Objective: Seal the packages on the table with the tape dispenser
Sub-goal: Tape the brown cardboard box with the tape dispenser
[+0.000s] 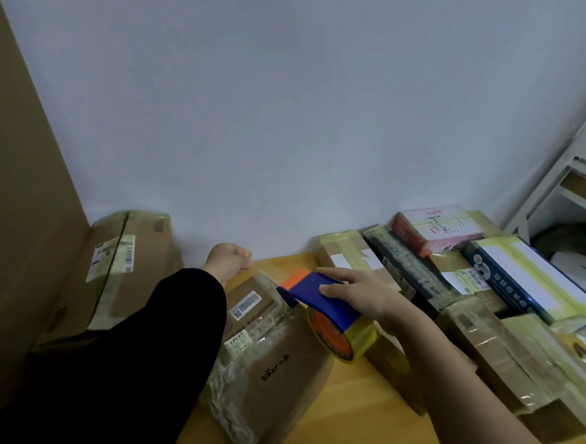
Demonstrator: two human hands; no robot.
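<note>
A brown cardboard package [276, 358] with barcode labels and bands of clear tape lies in front of me on the wooden table [351, 421]. My right hand [359, 294] grips a blue and orange tape dispenser [318, 295] holding a yellowish tape roll, over the package's far right corner. My left hand [229, 261], in a black sleeve, reaches past the package's far end with its fingers curled; what it touches is hidden.
A large taped carton [124, 266] stands at the left against a tall brown board [11, 204]. Several taped parcels [485, 302] are stacked at the right along the wall. A white shelf frame [561, 190] stands at the far right.
</note>
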